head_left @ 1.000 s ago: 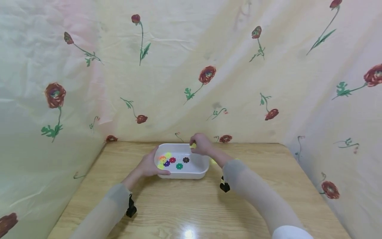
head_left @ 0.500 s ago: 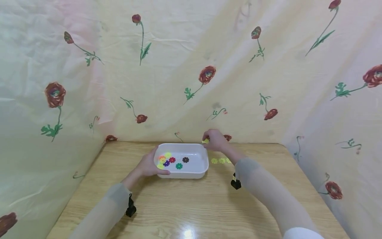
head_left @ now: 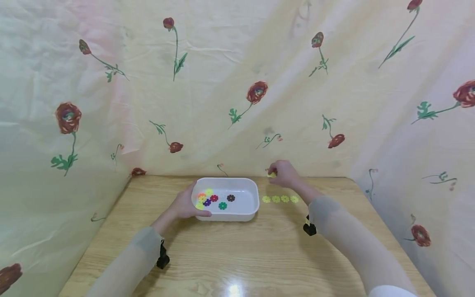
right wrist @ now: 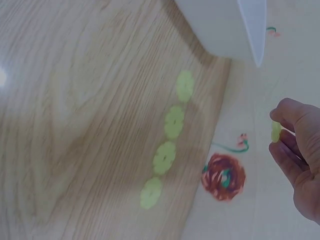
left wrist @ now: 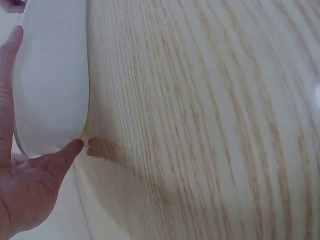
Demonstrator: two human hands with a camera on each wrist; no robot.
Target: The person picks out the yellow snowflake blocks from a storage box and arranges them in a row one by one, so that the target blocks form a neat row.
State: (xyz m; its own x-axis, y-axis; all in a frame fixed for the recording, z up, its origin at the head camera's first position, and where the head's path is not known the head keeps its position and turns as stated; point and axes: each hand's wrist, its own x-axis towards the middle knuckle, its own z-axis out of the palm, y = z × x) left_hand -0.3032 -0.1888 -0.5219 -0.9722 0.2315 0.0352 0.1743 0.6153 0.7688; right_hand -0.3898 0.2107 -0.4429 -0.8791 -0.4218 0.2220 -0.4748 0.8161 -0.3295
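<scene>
My right hand (head_left: pixel 285 174) pinches a yellow snowflake disc (right wrist: pixel 275 132) between thumb and fingers, raised over the back of the table, right of a white plastic tub (head_left: pixel 237 217). Below it on the wood, several yellow snowflake discs (head_left: pixel 276 199) lie in a straight row leading right from the tub. My left hand (head_left: pixel 185 204) grips the tub's left end, thumb along the front and fingers round the far side. Inside the tub are a green disc (head_left: pixel 222 206), a brown disc (head_left: pixel 231 198), a red disc (head_left: pixel 214 198), a purple disc (head_left: pixel 207 202), and overlapping yellow and orange ones.
The wooden table (head_left: pixel 222 255) ends at the back against a flowered cloth (head_left: pixel 215 103), which also hangs along both sides. The tub stands near that back edge. A black wrist camera (head_left: pixel 162 259) hangs under each forearm.
My right hand has moved right from over the tub, carrying the yellow disc and uncovering the row of discs. My left hand and the tub have stayed in place.
</scene>
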